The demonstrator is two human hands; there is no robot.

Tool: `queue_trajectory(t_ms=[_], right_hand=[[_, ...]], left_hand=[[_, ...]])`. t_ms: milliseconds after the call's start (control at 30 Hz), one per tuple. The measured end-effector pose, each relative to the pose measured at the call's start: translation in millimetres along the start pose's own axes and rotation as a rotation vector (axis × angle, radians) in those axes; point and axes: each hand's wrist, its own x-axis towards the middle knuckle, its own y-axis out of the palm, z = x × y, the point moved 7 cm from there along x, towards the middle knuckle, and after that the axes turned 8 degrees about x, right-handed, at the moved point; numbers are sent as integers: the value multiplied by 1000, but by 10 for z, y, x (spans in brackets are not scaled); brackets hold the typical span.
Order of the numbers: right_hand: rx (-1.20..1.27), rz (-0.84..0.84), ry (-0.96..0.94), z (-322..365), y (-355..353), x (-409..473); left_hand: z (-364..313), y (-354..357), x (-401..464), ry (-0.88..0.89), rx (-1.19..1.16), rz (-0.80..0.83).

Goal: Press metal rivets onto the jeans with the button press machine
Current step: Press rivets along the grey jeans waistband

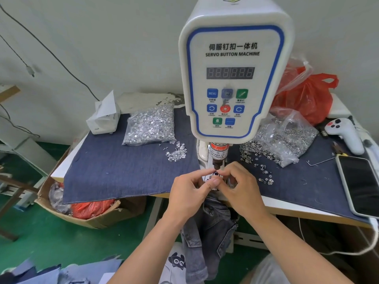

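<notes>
Pinching at the die under the white servo button press machine (235, 74) — left hand (190, 193) and right hand (240, 189) meet fingertip to fingertip on a small metal rivet (215, 174). Grey-blue denim jeans (207, 232) hang off the table's front edge — clear bag of silver rivets (150, 125) sits back-left.

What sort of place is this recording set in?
Most likely a small garment workshop. A servo button machine stands on a denim-covered table, bags of metal rivets lie beside it, and jeans hang below both hands working at the press.
</notes>
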Motion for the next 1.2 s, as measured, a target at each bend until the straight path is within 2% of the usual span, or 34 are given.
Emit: queue_trajectory(t_ms=[167,467,933,1067,1133,1200], right_hand=[[-3,25,51,-60,5,12],[-86,51,21,-46,20,34],[-93,29,20,56,-29,65],[-124,92,15,74,-68,59],[-107,47,45,25,-192,9],[-116,-75,78,-58,-396,-20]], left_hand=[[47,29,3,-18,-14,36],[95,45,19,-38,-35,110],[-1,-6,28,-45,-90,136],[-48,-37,31,-66,-122,139],[-42,-27,13,-74,-126,151],[-37,-31,-5,-78,-125,156]])
